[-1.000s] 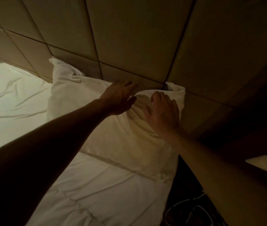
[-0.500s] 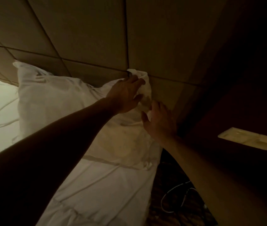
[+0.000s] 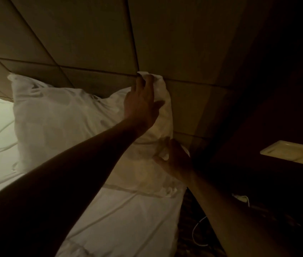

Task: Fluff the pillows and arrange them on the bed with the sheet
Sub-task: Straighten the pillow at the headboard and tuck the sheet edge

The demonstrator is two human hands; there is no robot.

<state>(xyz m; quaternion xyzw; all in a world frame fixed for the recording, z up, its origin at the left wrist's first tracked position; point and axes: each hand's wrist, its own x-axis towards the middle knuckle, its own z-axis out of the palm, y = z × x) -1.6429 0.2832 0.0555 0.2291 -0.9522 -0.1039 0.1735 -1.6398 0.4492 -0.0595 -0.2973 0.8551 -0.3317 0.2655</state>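
Head cam, dim light. I read the left hand (image 3: 143,101) as pinching the pillow (image 3: 69,125) at its upper right corner: fingertips curl over the corner tip where it meets the headboard (image 3: 165,43), thumb spread lower on the cloth. Prob. pulling that corner up so the pillow stands against the headboard instead of slumping. Left forearm runs long and straight from the bottom-left of frame, wrist slightly cocked, back of hand toward me.

Right hand (image 3: 174,162) sits lower on the same pillow's right edge, below the left hand. Fingers partly folded w/ a bunch of cloth showing between thumb and fingers, so it looks like a loose hold on the fabric; too dark to say how firm. My guess: it steadies or tucks the lower edge while the top corner gets set. Right forearm comes in from the bottom-right, angled up toward the headboard.

Pillow itself leans on the headboard, bottom edge on the sheet (image 3: 121,219), which lies wrinkled on the bed away from the headboard. Pillow's far corner, left along the headboard, pokes up on its own.

White cable (image 3: 198,232) on the floor beside the bed, off the pillow's right side.
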